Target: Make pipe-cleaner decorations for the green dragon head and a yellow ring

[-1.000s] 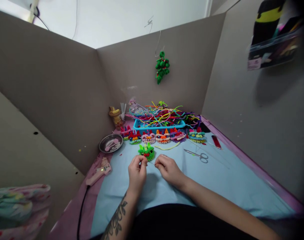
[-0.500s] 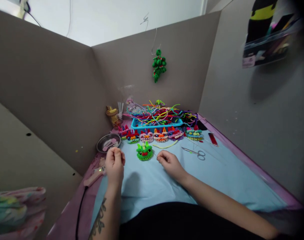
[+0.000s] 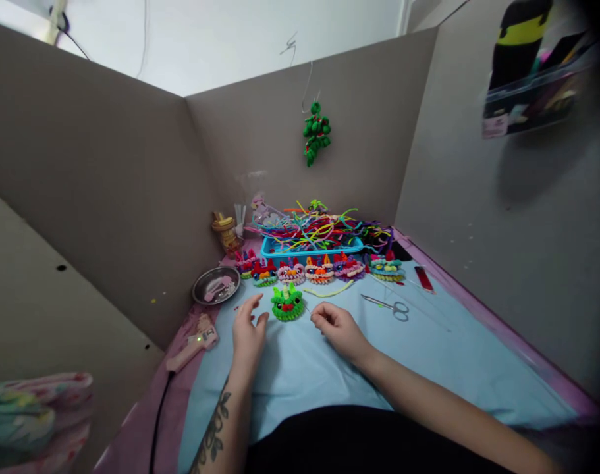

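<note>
Head view: on the light-blue cloth-covered tabletop (image 3: 300,375), a bright-green fuzzy dragon-like head with a red nose and dark eyes (image 3: 288,305) sits upright between the two hands, slightly farther from the person than either. The left hand (image 3: 249,334) is just beside the head's left side, thumb and fingers spread apart, with nothing visible in its grip. The right hand (image 3: 340,332) is near the other side, its fingertips pinched together on a thin dark strand (image 3: 307,309) that reaches toward the head; whether the two join is too small to tell. Behind the head lies a pale-yellow fuzzy strip (image 3: 329,293); silver metal scissors (image 3: 400,311) rest well to its right.
</note>
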Tool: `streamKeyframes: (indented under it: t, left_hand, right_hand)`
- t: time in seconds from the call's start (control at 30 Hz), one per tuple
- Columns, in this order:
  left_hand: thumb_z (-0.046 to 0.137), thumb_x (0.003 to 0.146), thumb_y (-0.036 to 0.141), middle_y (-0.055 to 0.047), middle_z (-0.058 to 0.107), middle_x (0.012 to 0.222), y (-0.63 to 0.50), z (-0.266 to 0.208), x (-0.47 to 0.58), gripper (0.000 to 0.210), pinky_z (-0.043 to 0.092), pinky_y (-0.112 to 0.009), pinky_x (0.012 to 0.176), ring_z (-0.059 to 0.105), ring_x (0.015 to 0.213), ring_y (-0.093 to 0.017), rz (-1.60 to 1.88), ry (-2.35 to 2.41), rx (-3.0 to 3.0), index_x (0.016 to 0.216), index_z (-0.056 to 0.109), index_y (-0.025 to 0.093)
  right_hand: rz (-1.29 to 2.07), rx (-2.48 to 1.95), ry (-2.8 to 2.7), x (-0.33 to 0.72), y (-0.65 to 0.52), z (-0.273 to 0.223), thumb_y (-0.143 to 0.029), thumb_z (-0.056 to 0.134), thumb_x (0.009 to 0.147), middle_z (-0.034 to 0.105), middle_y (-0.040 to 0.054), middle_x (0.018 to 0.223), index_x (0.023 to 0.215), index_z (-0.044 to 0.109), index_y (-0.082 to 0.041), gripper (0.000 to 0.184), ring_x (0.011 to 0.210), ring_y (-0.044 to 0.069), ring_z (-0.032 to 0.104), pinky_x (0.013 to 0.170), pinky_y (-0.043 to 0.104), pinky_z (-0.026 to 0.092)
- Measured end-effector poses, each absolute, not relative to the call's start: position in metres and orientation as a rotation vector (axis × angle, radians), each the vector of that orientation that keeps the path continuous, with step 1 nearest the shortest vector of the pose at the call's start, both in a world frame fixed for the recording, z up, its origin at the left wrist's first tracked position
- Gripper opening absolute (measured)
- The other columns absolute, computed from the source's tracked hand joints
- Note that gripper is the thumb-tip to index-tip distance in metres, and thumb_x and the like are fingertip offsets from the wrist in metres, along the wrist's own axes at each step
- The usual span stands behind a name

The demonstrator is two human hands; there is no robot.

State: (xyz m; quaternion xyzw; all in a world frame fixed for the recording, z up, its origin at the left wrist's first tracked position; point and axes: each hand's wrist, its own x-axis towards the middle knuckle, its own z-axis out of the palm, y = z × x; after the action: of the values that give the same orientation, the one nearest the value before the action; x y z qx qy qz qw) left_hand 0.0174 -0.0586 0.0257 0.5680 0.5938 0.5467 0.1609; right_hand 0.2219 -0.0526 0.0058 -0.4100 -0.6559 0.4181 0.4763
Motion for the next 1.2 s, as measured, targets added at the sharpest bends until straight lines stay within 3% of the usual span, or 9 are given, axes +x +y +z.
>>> streamKeyframes:
  t: [0.07,0.13,0.27,0.63,0.93,1.2]
  left_hand:
    - [0.053,0.076,0.031,-0.002,0.062,0.063,-0.062,0.026,0.023,0.019,0.043,-0.026,0.056,0.057,0.057,-0.015,1.468,1.681,1.588,0.084,0.063,0.017]
    - [0.049,0.079,0.033,0.000,0.057,0.055,-0.067,0.028,0.030,0.021,0.041,-0.024,0.052,0.053,0.052,-0.013,1.444,1.633,1.572,0.073,0.061,0.016]
    - [0.062,0.070,0.029,-0.004,0.063,0.078,-0.070,0.031,0.045,0.020,0.043,-0.022,0.056,0.058,0.071,-0.015,1.427,1.409,1.542,0.085,0.064,0.016]
    - [0.057,0.077,0.036,0.000,0.054,0.066,-0.074,0.023,0.065,0.021,0.038,-0.021,0.060,0.049,0.064,-0.011,1.497,1.234,1.398,0.072,0.057,0.016]
    - [0.053,0.081,0.033,0.002,0.044,0.069,-0.076,0.016,0.076,0.017,0.035,-0.021,0.060,0.041,0.063,-0.011,1.583,1.068,1.392,0.074,0.049,0.018]
    - [0.055,0.079,0.033,0.001,0.045,0.068,-0.073,0.006,0.076,0.018,0.036,-0.023,0.063,0.043,0.065,-0.012,1.515,1.051,1.471,0.070,0.050,0.018]
  right_hand:
    - [0.925,-1.011,-1.647,0.221,-0.055,0.007,-0.024,0.050,0.080,0.051,-0.0014,0.064,0.070,0.054,-0.017,0.012,0.060,0.012,0.046,0.057,0.023,0.037]
    - [0.811,-1.001,-1.696,0.220,-0.057,0.009,-0.021,0.050,0.080,0.054,-0.0002,0.068,0.070,0.056,-0.018,0.012,0.065,0.013,0.049,0.061,0.023,0.038]
    - [0.687,-0.960,-1.759,0.219,-0.061,0.010,-0.017,0.050,0.080,0.055,0.0003,0.069,0.072,0.057,-0.018,0.011,0.067,0.013,0.051,0.065,0.024,0.038]
    - [0.711,-0.891,-1.824,0.215,-0.064,0.011,-0.015,0.050,0.081,0.054,-0.0003,0.068,0.072,0.056,-0.018,0.010,0.066,0.013,0.050,0.063,0.024,0.038]
    - [0.948,-0.841,-1.784,0.215,-0.065,0.012,-0.015,0.050,0.079,0.052,-0.0011,0.067,0.070,0.055,-0.018,0.010,0.066,0.012,0.049,0.064,0.023,0.038]
    - [1.041,-0.817,-1.727,0.217,-0.063,0.013,-0.017,0.051,0.077,0.050,-0.0014,0.065,0.066,0.053,-0.017,0.011,0.064,0.012,0.047,0.063,0.023,0.038]
